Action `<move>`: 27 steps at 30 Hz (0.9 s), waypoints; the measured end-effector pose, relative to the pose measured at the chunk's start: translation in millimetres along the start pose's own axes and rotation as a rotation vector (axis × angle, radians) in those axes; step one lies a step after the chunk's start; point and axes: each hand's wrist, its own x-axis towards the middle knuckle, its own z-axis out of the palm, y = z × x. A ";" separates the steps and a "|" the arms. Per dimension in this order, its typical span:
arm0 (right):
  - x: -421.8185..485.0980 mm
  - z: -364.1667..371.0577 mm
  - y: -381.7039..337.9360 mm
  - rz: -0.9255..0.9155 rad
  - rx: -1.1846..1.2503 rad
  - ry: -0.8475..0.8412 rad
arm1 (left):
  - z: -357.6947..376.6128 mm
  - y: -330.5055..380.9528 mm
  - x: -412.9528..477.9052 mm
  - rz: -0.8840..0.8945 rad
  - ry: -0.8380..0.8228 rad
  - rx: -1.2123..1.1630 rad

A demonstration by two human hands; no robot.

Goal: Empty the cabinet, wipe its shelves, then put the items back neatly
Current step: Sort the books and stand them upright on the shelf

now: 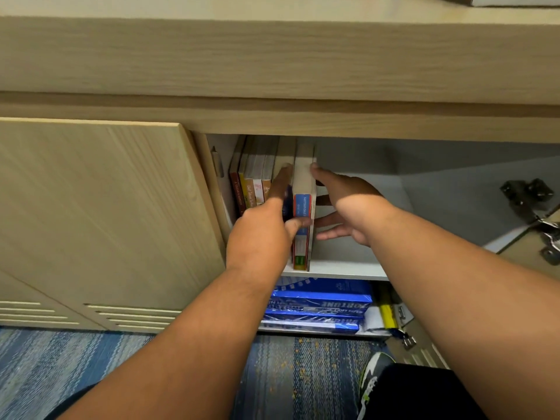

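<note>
the left hand [263, 234] pinches a tall book [304, 189], thumb across its spine and fingers slid down its left face. the right hand [348, 204] lies flat against the right cover with fingers spread and straight, bracing and not gripping. the book stands upright on the upper shelf [348, 256] of the cabinet [333, 116], at the right end of a row of books [254, 180]. right of it the shelf shows bare white board.

whether this book is going out or coming back i cannot tell; either way, books and the reams [318, 304] on the lower shelf are inside and no cloth is in view, so much remains.

the blue spine label seems to read "surrounded". the reams, seen upside down, say "copy paper" and "fortune".
</note>
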 end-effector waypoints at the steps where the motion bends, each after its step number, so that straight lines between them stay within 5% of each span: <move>1: 2.3 0.3 0.3 0.003 0.020 -0.004 | -0.3 -1.9 0.8 -0.002 0.007 -0.018; 16: 21.1 11.2 11.7 0.002 0.180 0.007 | 4.9 -11.8 12.2 0.039 0.081 0.003; 27: -19.4 4.0 5.3 0.011 0.059 0.149 | -24.9 8.0 -22.9 0.052 0.060 0.134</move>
